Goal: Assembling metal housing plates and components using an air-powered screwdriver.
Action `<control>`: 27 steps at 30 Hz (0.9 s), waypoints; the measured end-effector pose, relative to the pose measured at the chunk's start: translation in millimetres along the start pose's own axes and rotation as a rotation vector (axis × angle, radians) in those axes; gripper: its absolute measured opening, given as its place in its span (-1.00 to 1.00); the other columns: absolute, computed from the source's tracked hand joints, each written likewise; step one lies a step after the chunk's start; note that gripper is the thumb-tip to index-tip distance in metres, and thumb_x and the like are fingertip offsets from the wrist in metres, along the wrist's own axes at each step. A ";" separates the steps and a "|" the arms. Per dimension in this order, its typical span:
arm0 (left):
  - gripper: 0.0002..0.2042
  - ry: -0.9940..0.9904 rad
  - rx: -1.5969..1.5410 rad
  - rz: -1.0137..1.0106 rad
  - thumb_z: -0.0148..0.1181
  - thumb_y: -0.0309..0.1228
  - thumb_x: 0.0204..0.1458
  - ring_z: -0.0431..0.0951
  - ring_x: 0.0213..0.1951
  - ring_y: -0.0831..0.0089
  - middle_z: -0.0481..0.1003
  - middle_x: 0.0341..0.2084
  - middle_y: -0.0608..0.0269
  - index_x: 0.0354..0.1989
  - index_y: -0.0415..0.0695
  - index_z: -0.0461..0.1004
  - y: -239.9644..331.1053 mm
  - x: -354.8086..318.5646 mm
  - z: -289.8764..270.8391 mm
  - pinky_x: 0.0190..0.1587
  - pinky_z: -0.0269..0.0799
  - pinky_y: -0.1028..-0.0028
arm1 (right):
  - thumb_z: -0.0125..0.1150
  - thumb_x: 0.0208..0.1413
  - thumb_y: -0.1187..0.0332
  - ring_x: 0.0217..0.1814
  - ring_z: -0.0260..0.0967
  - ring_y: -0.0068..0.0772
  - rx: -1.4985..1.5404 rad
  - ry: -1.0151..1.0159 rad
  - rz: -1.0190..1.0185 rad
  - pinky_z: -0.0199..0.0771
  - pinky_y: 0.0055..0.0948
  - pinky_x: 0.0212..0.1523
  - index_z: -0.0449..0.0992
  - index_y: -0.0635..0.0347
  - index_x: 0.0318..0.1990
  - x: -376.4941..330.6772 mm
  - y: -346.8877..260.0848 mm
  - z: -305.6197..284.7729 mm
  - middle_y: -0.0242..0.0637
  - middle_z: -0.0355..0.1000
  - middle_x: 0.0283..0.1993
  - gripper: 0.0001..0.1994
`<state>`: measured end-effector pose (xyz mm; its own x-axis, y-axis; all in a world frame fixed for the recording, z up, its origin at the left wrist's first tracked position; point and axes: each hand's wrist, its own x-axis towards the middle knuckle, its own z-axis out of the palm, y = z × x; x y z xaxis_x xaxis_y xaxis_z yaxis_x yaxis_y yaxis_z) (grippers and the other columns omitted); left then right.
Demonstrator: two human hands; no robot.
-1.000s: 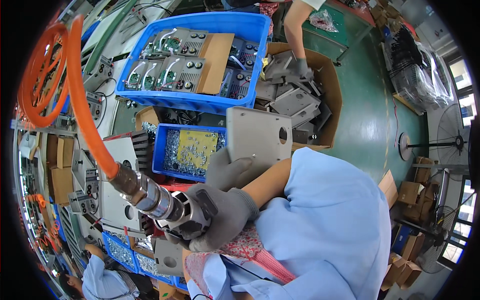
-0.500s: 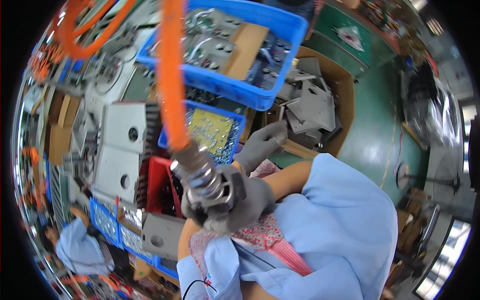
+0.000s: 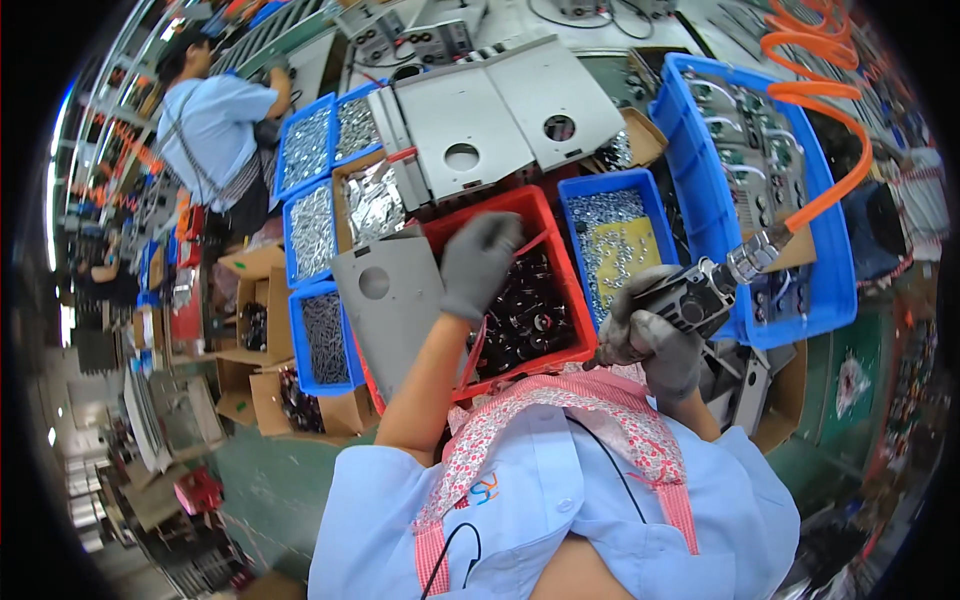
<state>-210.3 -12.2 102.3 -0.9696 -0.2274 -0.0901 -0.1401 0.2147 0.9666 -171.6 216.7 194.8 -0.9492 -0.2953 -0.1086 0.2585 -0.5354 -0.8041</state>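
Note:
Both of my hands wear grey gloves. My left hand [image 3: 480,262] is over the red bin [image 3: 590,345], its fingers curled; whether anything is in them is hidden. Many dark, shiny round parts [image 3: 530,315] lie in that bin. My right hand [image 3: 655,345] is wrapped round a dark air tool [image 3: 695,300], in front of the small blue tray. From the tool's metal coupling an orange coiled hose [image 3: 845,185] runs up to the right. A grey bent metal plate [image 3: 385,300] with a round hole leans over the bin's left side, beside my left forearm.
Two light grey panels [image 3: 475,120] with round holes lie beyond the bin. A blue tray [image 3: 655,200] of small fasteners and a large blue crate [image 3: 840,290] of electrical parts stand right. Blue bins [image 3: 305,285] of hardware stand left. A co-worker [image 3: 215,125] is at the far left.
My view has swung round. The air tool and hose have shifted from the middle to the right. One gloved hand was out by a carton of metal plates; now my left hand is over the red bin.

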 end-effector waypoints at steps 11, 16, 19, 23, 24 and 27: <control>-0.79 0.277 -1.004 -0.444 0.04 -0.35 0.10 0.58 -0.39 0.31 0.52 -0.34 -0.01 -0.22 -0.24 0.35 -46.0 77.7 -45.0 -0.49 0.52 0.57 | 0.01 -0.12 0.58 -0.66 0.30 -0.49 -0.074 -0.028 0.080 0.27 -0.56 -0.76 0.36 0.36 -0.27 15.3 8.4 -4.4 -0.19 0.35 -0.58 -0.81; -0.90 0.258 -1.135 -0.502 -0.05 -0.54 0.01 0.56 -0.38 0.33 0.52 -0.33 0.00 -0.37 -0.31 0.38 -53.6 66.5 -35.7 -0.47 0.50 0.59 | 0.01 -0.10 0.56 -0.64 0.35 -0.45 -0.066 0.052 0.022 0.31 -0.55 -0.74 0.36 0.37 -0.24 18.5 10.7 -15.5 -0.15 0.36 -0.48 -0.79; -0.82 0.059 -1.089 -0.380 -0.06 -0.60 -0.07 0.54 -0.43 0.36 0.51 -0.31 -0.06 -0.26 -0.34 0.35 -47.3 29.8 -33.7 -0.53 0.43 0.63 | 0.00 -0.08 0.53 -0.61 0.39 -0.41 -0.034 0.062 -0.019 0.34 -0.52 -0.73 0.35 0.35 -0.22 27.5 13.8 -31.3 -0.13 0.37 -0.43 -0.79; -0.53 -0.096 -0.906 -0.246 -0.06 -0.65 -0.22 0.50 -0.58 0.41 0.52 -0.33 -0.12 0.00 -0.34 0.26 -36.7 -7.6 -39.9 -0.67 0.32 0.65 | 0.02 -0.05 0.40 -0.61 0.41 -0.36 0.026 0.106 0.082 0.42 -0.44 -0.69 0.36 0.33 -0.19 45.1 12.3 -45.4 -0.13 0.39 -0.40 -0.74; -0.52 -0.097 -0.829 -0.257 -0.05 -0.64 -0.24 0.49 -0.61 0.41 0.53 -0.35 -0.11 0.01 -0.34 0.27 -23.3 -15.1 -42.7 -0.70 0.30 0.63 | 0.03 -0.04 0.34 -0.62 0.41 -0.38 -0.007 0.083 0.063 0.45 -0.44 -0.68 0.36 0.31 -0.18 53.9 15.5 -52.1 -0.13 0.39 -0.38 -0.72; -0.51 -0.203 -0.648 -0.307 0.01 -0.57 -0.38 0.42 -0.75 0.42 0.52 -0.49 0.05 -0.11 -0.35 0.38 -13.5 -23.3 -50.0 -0.77 0.25 0.55 | 0.08 -0.01 0.25 -0.60 0.42 -0.37 0.130 -0.017 0.260 0.47 -0.38 -0.64 0.40 0.26 -0.16 73.8 18.0 -67.4 -0.16 0.43 -0.34 -0.69</control>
<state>-175.9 -57.3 103.4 -0.9326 0.0066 -0.3608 -0.3253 -0.4478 0.8328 -249.0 238.6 132.9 -0.8453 -0.4487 -0.2900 0.5143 -0.5367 -0.6689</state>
